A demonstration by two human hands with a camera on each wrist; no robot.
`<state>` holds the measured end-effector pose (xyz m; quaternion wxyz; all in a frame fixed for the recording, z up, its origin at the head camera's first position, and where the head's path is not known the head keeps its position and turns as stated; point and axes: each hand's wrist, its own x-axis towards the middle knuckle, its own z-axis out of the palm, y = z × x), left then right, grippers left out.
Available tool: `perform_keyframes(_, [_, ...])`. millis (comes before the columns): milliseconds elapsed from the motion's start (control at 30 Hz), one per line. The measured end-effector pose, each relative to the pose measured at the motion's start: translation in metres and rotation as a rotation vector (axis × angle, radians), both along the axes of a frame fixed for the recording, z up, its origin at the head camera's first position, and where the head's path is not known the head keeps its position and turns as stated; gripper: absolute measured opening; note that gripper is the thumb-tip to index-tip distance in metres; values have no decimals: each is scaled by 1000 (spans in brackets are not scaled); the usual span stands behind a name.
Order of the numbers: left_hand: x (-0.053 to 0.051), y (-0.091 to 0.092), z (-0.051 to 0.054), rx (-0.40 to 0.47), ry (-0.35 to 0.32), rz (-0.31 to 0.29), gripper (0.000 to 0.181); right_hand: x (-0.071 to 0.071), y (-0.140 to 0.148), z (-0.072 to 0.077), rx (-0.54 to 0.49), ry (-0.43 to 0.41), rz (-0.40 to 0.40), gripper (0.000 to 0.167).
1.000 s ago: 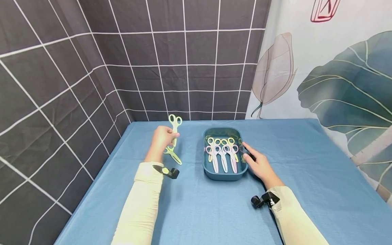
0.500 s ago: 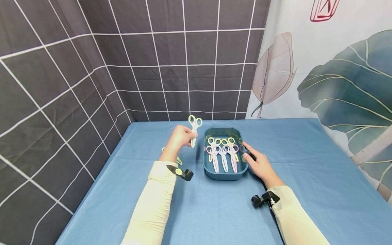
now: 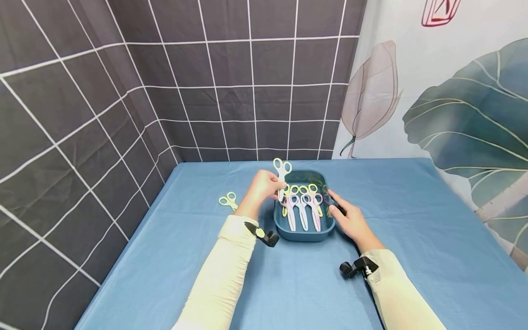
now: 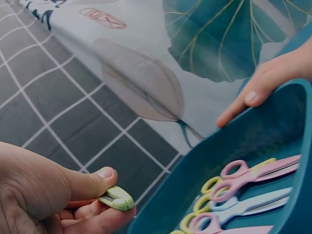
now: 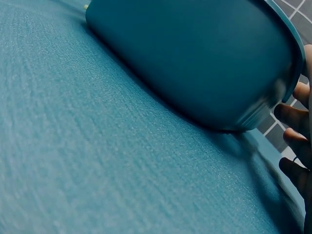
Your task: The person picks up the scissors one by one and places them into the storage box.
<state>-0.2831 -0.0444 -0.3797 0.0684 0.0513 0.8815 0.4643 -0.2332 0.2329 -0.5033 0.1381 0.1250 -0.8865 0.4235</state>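
In the head view, my left hand point(image 3: 262, 187) pinches pale green scissors point(image 3: 282, 175) by the blades, handles upward. They are held over the left rim of a blue bin point(image 3: 305, 236). The left wrist view shows the green blade tip point(image 4: 119, 201) between thumb and fingers. My right hand point(image 3: 351, 223) rests against the bin's right side with fairly straight fingers, thumb at the rim. Inside the bin lie pink scissors point(image 3: 290, 217), light blue scissors point(image 3: 303, 216) and several yellow-handled ones, partly overlapping. Another pair of green scissors point(image 3: 233, 204) lies on the table, partly hidden behind my left forearm.
A blue cloth point(image 3: 305, 284) covers the table. Behind it hangs a dark grid-patterned curtain point(image 3: 231, 105), with a white leaf-print sheet point(image 3: 412, 133) at the right. A black cable point(image 3: 373, 305) runs along the right sleeve.
My left hand has carried the pale green scissors rightward from the table's left side to the bin's left rim. My right hand and the bin have stayed in place.
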Motion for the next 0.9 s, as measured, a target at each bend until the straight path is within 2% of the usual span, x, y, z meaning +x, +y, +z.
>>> perform_keyframes(267, [-2,18,-19,-116,56,20,19,1,-2,3,-11,-5,7,50])
perform_keyframes(433, [-3,28,-28,-278,91,13,28,2,-3,4,-21,-8,6,50])
perform_keyframes(600, [-3,37,-32,-447,146,10,40,1,-3,2,-16,-20,5,50])
perform_keyframes(800, [-5,46,-36,-526,194,25,23,1,-1,2,-8,-20,6,50])
perform_keyframes(900, [-7,49,-40,-557,204,14,23,1,-1,2,-9,-23,7,50])
